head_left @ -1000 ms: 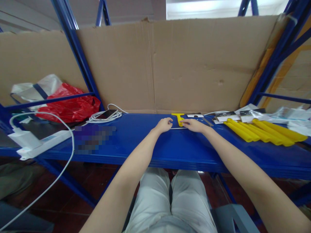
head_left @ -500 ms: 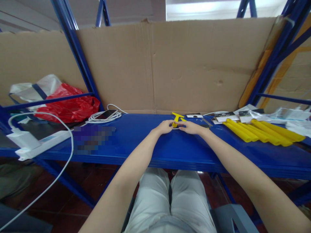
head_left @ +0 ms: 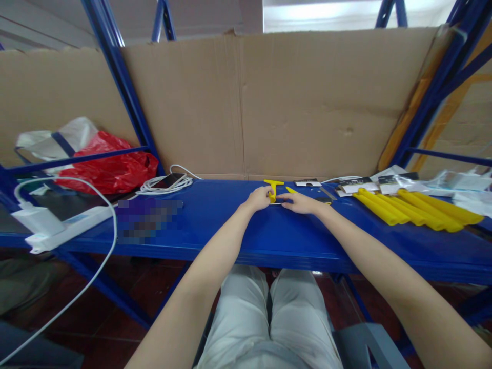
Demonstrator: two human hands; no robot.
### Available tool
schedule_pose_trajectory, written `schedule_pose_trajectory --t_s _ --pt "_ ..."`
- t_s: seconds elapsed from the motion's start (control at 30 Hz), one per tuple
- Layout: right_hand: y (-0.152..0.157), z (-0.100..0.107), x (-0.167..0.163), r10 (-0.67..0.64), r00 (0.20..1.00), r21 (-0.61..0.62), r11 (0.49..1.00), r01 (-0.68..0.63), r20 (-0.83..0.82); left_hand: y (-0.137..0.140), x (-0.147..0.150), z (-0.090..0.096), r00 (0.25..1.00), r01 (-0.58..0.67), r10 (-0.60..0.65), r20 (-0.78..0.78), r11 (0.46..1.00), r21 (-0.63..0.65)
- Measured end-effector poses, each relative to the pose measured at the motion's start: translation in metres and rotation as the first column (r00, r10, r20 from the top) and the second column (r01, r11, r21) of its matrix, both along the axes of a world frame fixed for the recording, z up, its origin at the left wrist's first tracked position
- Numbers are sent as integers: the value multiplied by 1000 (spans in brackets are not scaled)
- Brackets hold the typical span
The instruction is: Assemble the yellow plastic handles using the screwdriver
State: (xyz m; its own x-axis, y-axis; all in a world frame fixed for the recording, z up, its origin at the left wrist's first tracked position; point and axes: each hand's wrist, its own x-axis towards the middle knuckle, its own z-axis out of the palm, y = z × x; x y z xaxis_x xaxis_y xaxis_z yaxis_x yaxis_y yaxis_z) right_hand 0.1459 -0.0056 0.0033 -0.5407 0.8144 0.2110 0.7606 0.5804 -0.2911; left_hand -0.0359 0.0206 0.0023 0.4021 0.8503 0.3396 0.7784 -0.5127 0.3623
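Note:
My left hand [head_left: 260, 199] is closed on a yellow T-shaped squeegee [head_left: 273, 183], its crossbar pointing up and away from me. Low on the blue table, a thin flat piece with a white edge [head_left: 275, 204] shows between my hands; most of it is covered. My right hand [head_left: 303, 203] lies to the right with fingers stretched toward that piece, apparently touching it. Just behind my right fingers is a yellow pointed strip [head_left: 290, 189]. A dark and yellow object [head_left: 325, 200] lies partly hidden beside my right wrist.
Several yellow tubes [head_left: 392, 207] lie at the right, with packaged cards [head_left: 355, 184] behind them. A small card [head_left: 307, 183] and a thin metal strip [head_left: 328, 193] are nearer. At left are a phone [head_left: 169, 180], coiled white cable, power strip [head_left: 82, 223] and red bag [head_left: 111, 164].
The yellow squeegee and my left hand have shifted slightly left, widening the gap between my hands. My right hand stays nearly in place.

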Motion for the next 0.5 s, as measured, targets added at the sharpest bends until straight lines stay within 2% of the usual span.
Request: schedule_pose_trajectory --t_s 0.5 --pt "-3 2 -2 18 1000 5 1000 -18 8 -1 3 -6 993 -6 12 -114 999 53"
